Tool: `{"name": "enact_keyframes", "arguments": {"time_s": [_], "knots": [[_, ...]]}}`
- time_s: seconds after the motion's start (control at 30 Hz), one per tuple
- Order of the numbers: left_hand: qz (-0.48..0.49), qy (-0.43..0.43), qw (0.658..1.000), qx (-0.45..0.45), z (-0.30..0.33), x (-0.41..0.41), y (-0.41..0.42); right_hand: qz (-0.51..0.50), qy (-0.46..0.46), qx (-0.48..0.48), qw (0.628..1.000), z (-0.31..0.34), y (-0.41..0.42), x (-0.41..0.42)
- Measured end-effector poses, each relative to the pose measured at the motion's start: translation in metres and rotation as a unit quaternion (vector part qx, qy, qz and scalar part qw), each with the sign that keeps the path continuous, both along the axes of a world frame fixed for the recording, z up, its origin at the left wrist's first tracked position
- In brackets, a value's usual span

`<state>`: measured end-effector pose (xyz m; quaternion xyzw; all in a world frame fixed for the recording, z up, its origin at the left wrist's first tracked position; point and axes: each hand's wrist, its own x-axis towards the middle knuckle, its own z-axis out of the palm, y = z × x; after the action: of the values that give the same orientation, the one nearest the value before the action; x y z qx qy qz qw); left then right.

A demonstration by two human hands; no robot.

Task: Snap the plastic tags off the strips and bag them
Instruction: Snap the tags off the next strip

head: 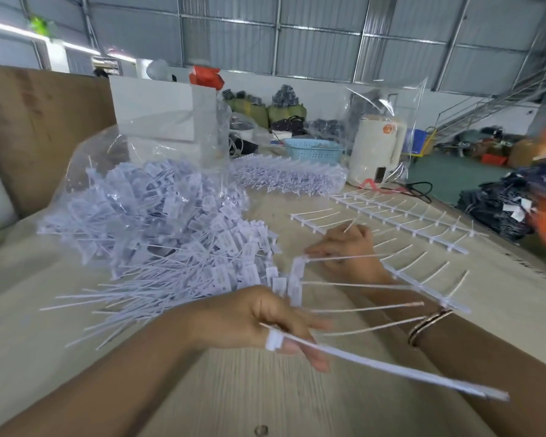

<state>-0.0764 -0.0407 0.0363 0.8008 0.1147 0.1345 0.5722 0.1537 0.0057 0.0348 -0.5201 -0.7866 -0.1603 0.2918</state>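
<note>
From the head view, the left hand (pixel 265 323) pinches a blurred bundle of snapped tags (pixel 375 362), kept clear of the desk (pixel 234 398) so more can be added; beyond that bundle, the right hand (pixel 344 244) curls on the strip (pixel 423 279), likely steadying it for snapping; left of the strip lies the loose tag pile (pixel 171 228), spilling from the clear bag (pixel 114 159), apparently close for bagging.
</note>
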Motion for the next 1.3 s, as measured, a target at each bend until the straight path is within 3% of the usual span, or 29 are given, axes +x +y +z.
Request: {"name": "enact_keyframes", "arguments": {"time_s": [0.07, 0.17, 0.23, 0.37, 0.47, 0.57, 0.67, 0.73, 0.8, 0.9, 0.97, 1.07, 1.17, 1.23, 1.3], "knots": [[0.072, 0.038, 0.997, 0.004, 0.001, -0.011, 0.006, -0.044, 0.064, 0.038, 0.996, 0.010, -0.002, 0.008], [0.067, 0.020, 0.993, 0.093, 0.001, -0.028, 0.013, -0.042, 0.203, 0.075, 0.975, 0.020, -0.008, 0.027], [0.120, 0.017, 0.984, 0.128, 0.004, -0.033, 0.017, -0.058, 0.250, 0.080, 0.963, 0.023, -0.017, 0.036], [0.213, 0.047, 0.959, 0.181, 0.006, -0.031, 0.019, -0.089, 0.147, 0.085, 0.981, 0.015, -0.040, 0.062], [0.226, 0.085, 0.968, 0.070, 0.010, -0.034, 0.017, -0.119, 0.081, 0.015, 0.990, 0.006, -0.055, 0.075], [0.236, 0.068, 0.969, -0.040, 0.012, -0.031, 0.020, -0.109, 0.078, -0.055, 0.989, 0.003, -0.066, 0.083], [0.247, 0.092, 0.958, -0.108, 0.012, -0.027, 0.020, -0.113, 0.218, -0.156, 0.957, 0.008, -0.078, 0.082], [0.227, 0.101, 0.966, -0.066, 0.009, -0.029, 0.019, -0.108, 0.357, -0.228, 0.900, 0.013, -0.089, 0.079], [0.204, 0.107, 0.973, -0.025, 0.009, -0.034, 0.014, -0.102, 0.395, -0.255, 0.877, 0.022, -0.100, 0.070], [0.194, 0.118, 0.974, 0.016, 0.011, -0.036, 0.012, -0.099, 0.195, -0.113, 0.969, 0.040, -0.110, 0.038], [0.205, 0.142, 0.966, 0.061, 0.009, -0.033, 0.011, -0.045, 0.084, -0.029, 0.995, 0.049, -0.110, 0.010], [0.219, 0.164, 0.953, 0.129, 0.005, -0.028, 0.006, 0.058, -0.028, -0.077, 0.995, 0.043, -0.095, -0.026], [0.236, 0.128, 0.948, 0.173, 0.005, -0.025, 0.003, 0.066, -0.136, -0.184, 0.971, 0.030, -0.072, -0.050], [0.253, 0.078, 0.946, 0.187, 0.004, -0.024, 0.002, 0.062, -0.161, -0.178, 0.969, 0.031, -0.063, -0.056], [0.268, 0.034, 0.945, 0.187, 0.001, -0.023, 0.002, 0.051, -0.198, -0.110, 0.973, 0.041, -0.060, -0.054]]}}
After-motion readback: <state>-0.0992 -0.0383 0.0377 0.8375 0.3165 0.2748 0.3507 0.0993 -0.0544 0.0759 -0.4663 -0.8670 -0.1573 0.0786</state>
